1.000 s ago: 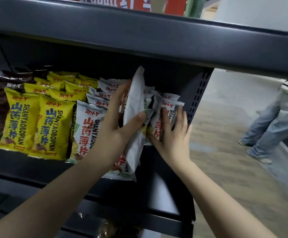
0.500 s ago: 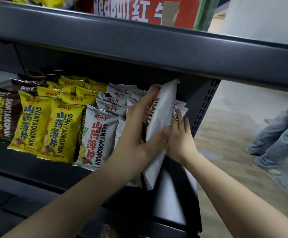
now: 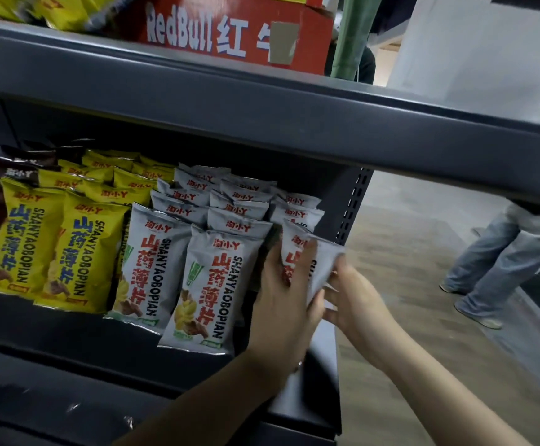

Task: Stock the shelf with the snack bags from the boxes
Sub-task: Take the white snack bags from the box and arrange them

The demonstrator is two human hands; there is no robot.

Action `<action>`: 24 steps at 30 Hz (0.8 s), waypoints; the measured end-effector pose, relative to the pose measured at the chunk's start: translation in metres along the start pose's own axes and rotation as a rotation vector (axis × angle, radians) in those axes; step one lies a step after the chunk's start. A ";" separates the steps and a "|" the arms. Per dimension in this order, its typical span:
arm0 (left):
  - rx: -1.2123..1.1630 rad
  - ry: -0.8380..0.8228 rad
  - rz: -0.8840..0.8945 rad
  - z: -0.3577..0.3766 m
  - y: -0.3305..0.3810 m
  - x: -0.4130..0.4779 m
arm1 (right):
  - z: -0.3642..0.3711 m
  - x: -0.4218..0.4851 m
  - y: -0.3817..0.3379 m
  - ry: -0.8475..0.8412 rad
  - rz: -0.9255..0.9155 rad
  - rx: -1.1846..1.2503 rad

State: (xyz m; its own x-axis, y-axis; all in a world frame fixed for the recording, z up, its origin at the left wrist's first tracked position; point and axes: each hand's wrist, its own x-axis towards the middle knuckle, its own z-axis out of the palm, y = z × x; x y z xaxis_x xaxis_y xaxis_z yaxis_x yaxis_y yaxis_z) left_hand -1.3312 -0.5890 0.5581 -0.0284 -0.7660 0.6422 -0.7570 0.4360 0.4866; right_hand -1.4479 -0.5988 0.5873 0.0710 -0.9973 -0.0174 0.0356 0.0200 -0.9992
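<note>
White snack bag [image 3: 322, 257] held upright at the right end of the shelf [image 3: 101, 349].

The bag's long axis runs up and down, top seam up, printed face toward the near side. It is at the front of the rightmost column of white bags [image 3: 297, 214], just beside the perforated side panel [image 3: 354, 204]. The left hand [image 3: 281, 304] grips its left side, fingers lying up its face. The right hand [image 3: 352, 300] has its fingers curled round the right edge. Yellow bags [image 3: 85, 249] stand to the left.

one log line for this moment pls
step: setting white snack bag in row | where: right end of shelf | left hand: grips bag | right hand: holds bag edge
</note>
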 end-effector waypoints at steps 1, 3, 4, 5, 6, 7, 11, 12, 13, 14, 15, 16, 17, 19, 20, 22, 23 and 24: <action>0.042 -0.003 -0.005 0.007 -0.004 0.002 | 0.007 0.002 0.000 -0.002 -0.037 -0.066; 0.133 -0.010 -0.029 0.021 -0.011 0.009 | 0.014 0.010 0.003 0.018 -0.110 -0.141; 0.170 -0.019 -0.058 0.025 -0.012 0.012 | 0.016 0.015 0.003 0.024 -0.124 -0.147; 0.197 -0.030 -0.084 0.029 -0.013 0.015 | 0.022 0.019 0.000 0.039 -0.127 -0.138; 0.208 -0.044 -0.101 0.032 -0.013 0.018 | 0.024 0.025 0.000 0.065 -0.120 -0.121; 0.218 -0.051 -0.109 0.034 -0.013 0.019 | 0.026 0.031 0.001 0.110 -0.113 -0.114; 0.276 -0.071 -0.056 0.038 -0.023 0.017 | 0.029 0.054 0.005 0.187 0.037 -0.051; 0.295 -0.061 -0.030 0.036 -0.026 0.018 | 0.030 0.059 0.007 0.177 0.068 -0.010; 0.328 -0.054 0.005 0.037 -0.030 0.019 | 0.031 0.062 0.008 0.185 0.089 0.019; 0.373 -0.053 0.042 0.037 -0.034 0.020 | 0.034 0.064 0.008 0.198 0.088 0.009; 0.427 -0.038 0.076 0.035 -0.037 0.021 | 0.035 0.067 0.008 0.230 0.073 -0.057; 0.466 -0.005 0.094 0.033 -0.039 0.021 | 0.036 0.069 0.008 0.267 0.034 -0.151; 0.498 0.020 0.104 0.031 -0.041 0.022 | 0.035 0.071 0.008 0.305 -0.011 -0.264; 0.579 -0.027 0.131 0.027 -0.039 0.023 | 0.033 0.076 0.007 0.380 -0.116 -0.433; 0.613 -0.048 0.154 0.027 -0.039 0.023 | 0.033 0.078 0.009 0.424 -0.166 -0.490; 0.619 -0.047 0.188 0.031 -0.038 0.022 | 0.028 0.080 0.011 0.499 -0.283 -0.570; 0.582 -0.061 0.171 0.033 -0.039 0.018 | 0.026 0.075 0.011 0.513 -0.352 -0.605; 0.542 -0.072 0.152 0.035 -0.040 0.014 | 0.023 0.070 0.011 0.489 -0.423 -0.651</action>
State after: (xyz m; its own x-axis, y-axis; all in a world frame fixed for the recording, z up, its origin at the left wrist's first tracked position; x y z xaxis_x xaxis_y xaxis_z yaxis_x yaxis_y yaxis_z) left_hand -1.3237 -0.6335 0.5270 -0.1931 -0.7522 0.6300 -0.9673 0.2537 0.0064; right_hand -1.4192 -0.6664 0.5763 -0.2549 -0.8343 0.4888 -0.6167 -0.2492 -0.7468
